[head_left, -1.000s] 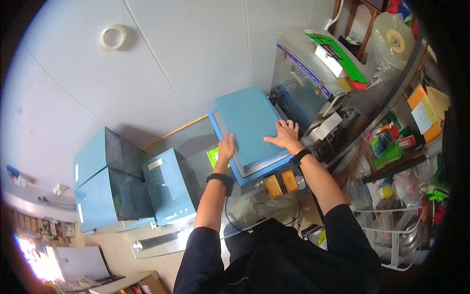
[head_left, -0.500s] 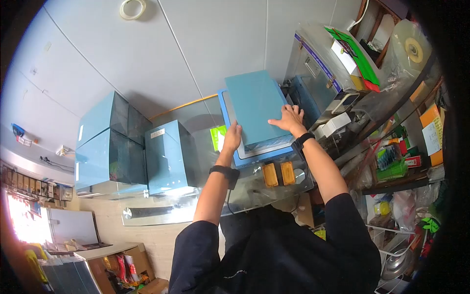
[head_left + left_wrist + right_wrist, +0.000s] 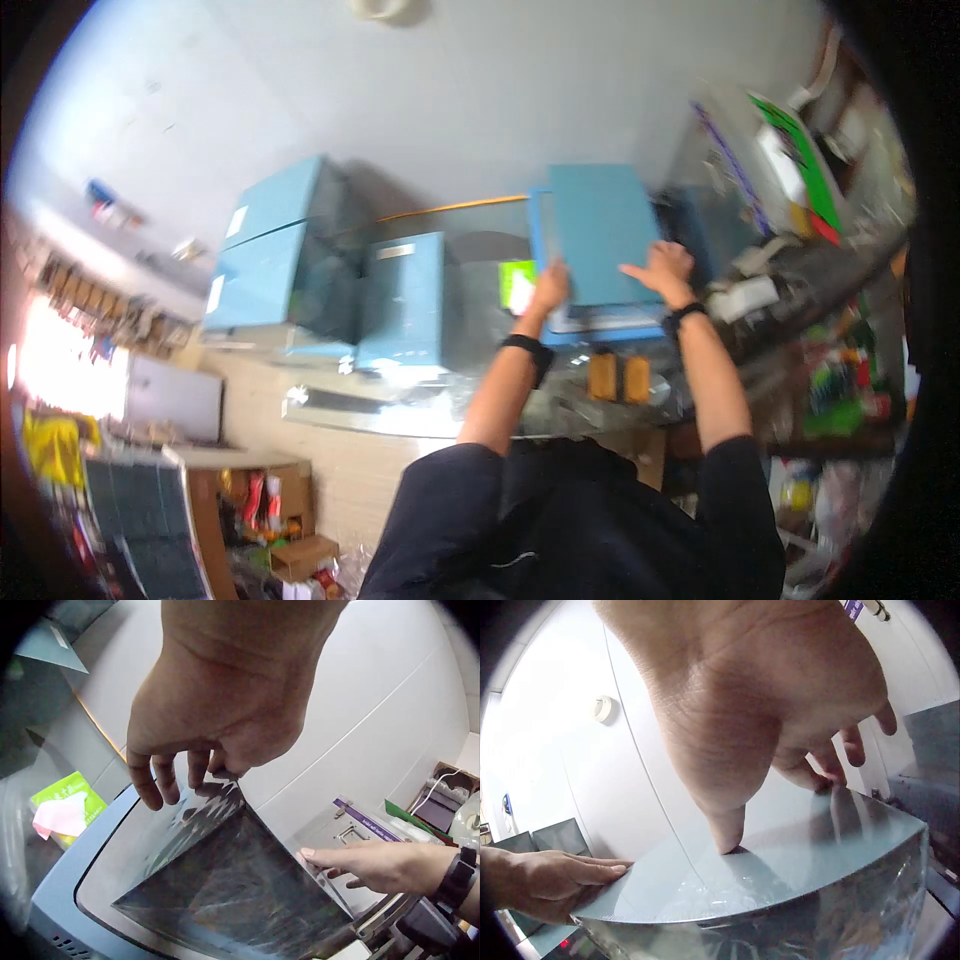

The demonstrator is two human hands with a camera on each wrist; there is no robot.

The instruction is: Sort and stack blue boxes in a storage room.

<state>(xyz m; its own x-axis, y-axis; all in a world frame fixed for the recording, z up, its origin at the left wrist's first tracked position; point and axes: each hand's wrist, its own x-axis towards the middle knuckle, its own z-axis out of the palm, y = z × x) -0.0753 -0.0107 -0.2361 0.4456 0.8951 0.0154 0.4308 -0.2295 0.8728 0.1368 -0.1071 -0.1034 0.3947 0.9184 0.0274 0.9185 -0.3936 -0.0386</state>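
A blue-green-topped block with clear plastic about its sides rests on a machine with a blue rim. At its left edge, my left hand touches the side; in the left wrist view that hand has its fingers pointing down beside the dark plastic-covered side. My right hand lies at the right part of the top. The right wrist view shows this hand with fingers spread, thumb tip and fingertips on the top surface.
Left of the machine stand a green packet, a blue block and stacked blue blocks. Two wooden pieces lie in front. A metal case and clutter stand right; an open carton is low left.
The head view has swung, so the scene sits further right and is blurred. Since the earliest frame, the block's top has turned straighter, with both hands still at it.
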